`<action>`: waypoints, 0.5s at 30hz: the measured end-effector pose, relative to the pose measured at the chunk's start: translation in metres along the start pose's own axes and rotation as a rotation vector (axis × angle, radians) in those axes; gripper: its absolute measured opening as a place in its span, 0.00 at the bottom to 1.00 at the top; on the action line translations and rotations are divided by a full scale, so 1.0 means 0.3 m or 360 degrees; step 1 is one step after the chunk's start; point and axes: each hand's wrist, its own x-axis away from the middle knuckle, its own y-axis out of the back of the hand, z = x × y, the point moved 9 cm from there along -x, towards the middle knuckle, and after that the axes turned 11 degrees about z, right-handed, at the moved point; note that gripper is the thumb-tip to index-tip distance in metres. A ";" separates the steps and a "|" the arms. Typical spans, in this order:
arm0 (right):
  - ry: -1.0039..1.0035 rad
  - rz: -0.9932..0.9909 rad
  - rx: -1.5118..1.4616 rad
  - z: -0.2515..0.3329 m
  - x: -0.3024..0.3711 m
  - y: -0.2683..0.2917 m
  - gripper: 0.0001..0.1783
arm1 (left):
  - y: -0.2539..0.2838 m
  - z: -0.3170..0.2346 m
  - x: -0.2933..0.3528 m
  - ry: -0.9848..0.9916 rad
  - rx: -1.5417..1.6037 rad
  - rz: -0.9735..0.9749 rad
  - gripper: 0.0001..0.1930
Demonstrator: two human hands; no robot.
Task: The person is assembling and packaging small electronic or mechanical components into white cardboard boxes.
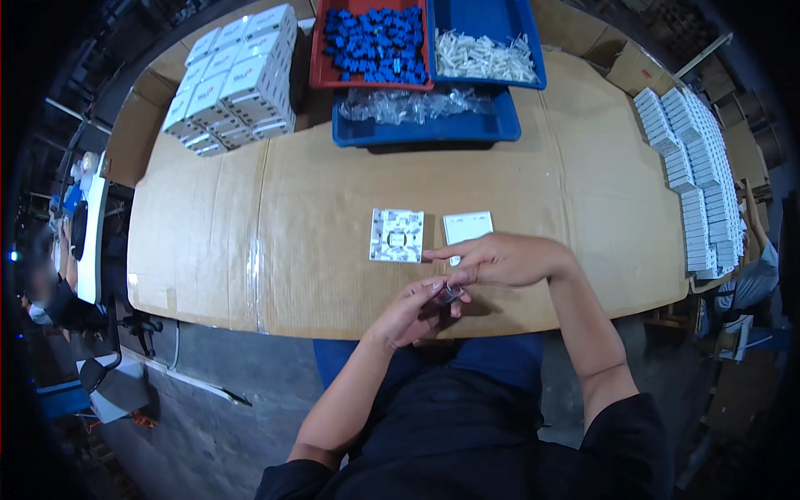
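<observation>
Dark-and-red lettering on the stacked white boxes, wording small, blurred

One table is carrying three trays: one red tray, two blue trays. Blue parts, white parts and clear plastic bits are filling them, too many to count. One box stack is standing far left, one white stack right. One square panel and one plain panel are lying mid-table. Near: one left hand, one right hand, at least one clear piece showing between them.
</observation>
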 end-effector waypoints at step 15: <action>-0.0854 -0.2044 0.0910 -0.198 0.358 1.148 0.11 | -0.020 0.000 -0.006 0.0021 0.0164 0.0044 0.27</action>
